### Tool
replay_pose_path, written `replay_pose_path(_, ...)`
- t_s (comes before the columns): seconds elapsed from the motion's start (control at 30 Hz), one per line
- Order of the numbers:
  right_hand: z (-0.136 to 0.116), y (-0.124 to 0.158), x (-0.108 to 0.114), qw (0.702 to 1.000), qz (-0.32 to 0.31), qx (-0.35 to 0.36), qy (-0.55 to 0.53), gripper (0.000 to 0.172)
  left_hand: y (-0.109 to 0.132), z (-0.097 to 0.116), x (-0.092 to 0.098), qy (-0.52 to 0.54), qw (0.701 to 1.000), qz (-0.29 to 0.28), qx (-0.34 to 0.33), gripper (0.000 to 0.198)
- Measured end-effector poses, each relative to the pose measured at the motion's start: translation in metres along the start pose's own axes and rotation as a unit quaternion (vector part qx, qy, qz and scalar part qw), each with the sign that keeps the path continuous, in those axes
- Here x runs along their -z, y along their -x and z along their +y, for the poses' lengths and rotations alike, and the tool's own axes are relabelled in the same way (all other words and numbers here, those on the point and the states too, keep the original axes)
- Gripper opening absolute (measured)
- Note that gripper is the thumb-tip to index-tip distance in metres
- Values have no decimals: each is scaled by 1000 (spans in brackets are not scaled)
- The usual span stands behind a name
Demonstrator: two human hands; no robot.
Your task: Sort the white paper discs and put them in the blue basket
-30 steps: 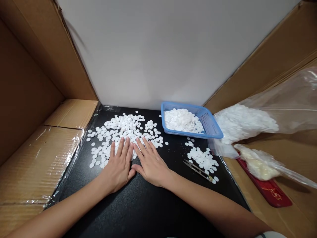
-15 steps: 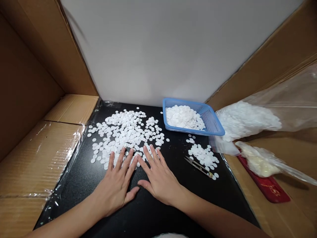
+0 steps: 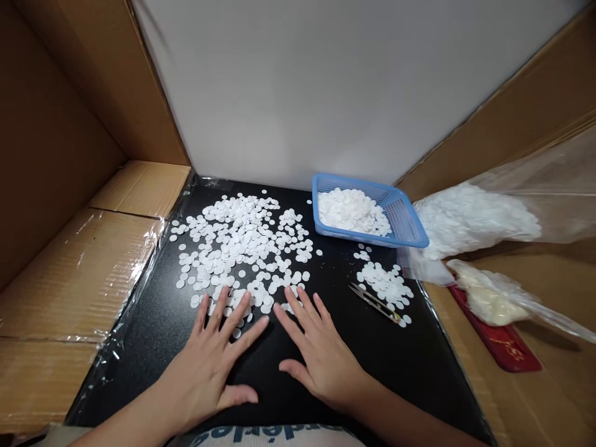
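Taking twelve as straight ahead of me, my left hand (image 3: pixel 205 363) lies palm down at about seven o'clock, its fingers stretched out and fanned wide, gripping nothing. The tips of its longer fingers reach in among the nearest of the scattered white discs (image 3: pixel 242 239), while the thumb points inward over the bare black table (image 3: pixel 144 329). My right hand (image 3: pixel 326 360) is at five o'clock, also palm down with fingers spread and holding nothing. Its index and middle fingertips come up to the near edge of those discs, and its thumb points toward my left one, the two well apart. How hard either hand presses, I can't tell.

The discs spread from about nine round to twelve, overlapping thickly in the middle and lying singly along the edges. At one o'clock sits the blue basket (image 3: pixel 372 239), with more white discs heaped mostly in its left part. A smaller pile of discs (image 3: pixel 384 284) lies at three, and the thread snips (image 3: pixel 375 303) rest along its near side, points toward the spread. Beyond the basket's right end, toward half past two, is a clear bag (image 3: pixel 475 217) of white pieces. Past three, a small bag (image 3: pixel 493 301) with something pale yellow lies partly over a red case (image 3: pixel 514 357). Flattened cardboard (image 3: pixel 69 273) covers the nine o'clock side.
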State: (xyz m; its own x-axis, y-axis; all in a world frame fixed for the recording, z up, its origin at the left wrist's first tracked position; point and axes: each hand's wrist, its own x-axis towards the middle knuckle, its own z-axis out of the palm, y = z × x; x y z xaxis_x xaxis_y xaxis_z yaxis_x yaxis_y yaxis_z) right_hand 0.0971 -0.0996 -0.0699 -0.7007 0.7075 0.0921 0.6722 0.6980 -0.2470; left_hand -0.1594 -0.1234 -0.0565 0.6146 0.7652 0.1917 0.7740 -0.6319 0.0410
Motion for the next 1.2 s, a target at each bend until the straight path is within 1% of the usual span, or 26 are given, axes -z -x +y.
replay_pose_path(0.1, 1, -15, 1, 1000, 8, 11, -12, 81, -8, -2, -3, 8, 999, 10, 43, 79)
replay_pose_path(0.2, -1, -30, -1, 999, -1, 30, -17, 82, -14, -4, -7, 2, 1000, 13, 25, 74)
replay_pose_path(0.27, -3, -31, -2, 999, -16, 33, -14, 84, -12, -4, -7, -10, 1000, 6, 15, 74)
replay_pose_path(0.4, -5, -17, 1, 999, -43, 29, -14, 82, -1, -4, 1, -17, 1000, -16, 3, 72)
replay_pose_path(0.47, -4, -8, 4, 998, -53, 27, -17, 80, 3, -5, 5, -5, 1000, -22, -5, 75)
replay_pose_path(0.57, -2, 2, 7, 997, -67, 26, -20, 77, 5, -8, 8, 8, 999, -28, -26, 82)
replay_pose_path(0.63, 0, 7, 10, 997, -70, 31, -25, 75, 3, -9, 7, 10, 999, -26, -33, 83)
replay_pose_path(0.8, 7, 15, 17, 995, -78, 46, -37, 69, -10, -16, -3, 14, 1000, -1, 25, 66)
replay_pose_path(0.9, 12, 22, 19, 995, -72, 58, -36, 65, -19, -23, -10, 8, 999, -12, 34, 62)
replay_pose_path(0.97, 17, 27, 19, 996, -37, 68, -45, 57, -23, -28, -11, 7, 999, -30, 37, 62)
replay_pose_path(1.03, 22, 32, 19, 995, 40, 56, -75, 41, -25, -31, -10, 13, 998, -47, 37, 63)
replay_pose_path(1.1, 29, 34, 20, 983, 135, -1, -121, 28, -27, -34, -8, 22, 998, -52, 32, 66)
replay_pose_path(1.13, 33, 34, 21, 973, 176, -42, -146, 26, -28, -34, -7, 25, 998, -47, 30, 69)
replay_pose_path(1.2, 39, 33, 24, 948, 225, -116, -191, 26, -30, -31, -4, 29, 999, -26, 31, 76)
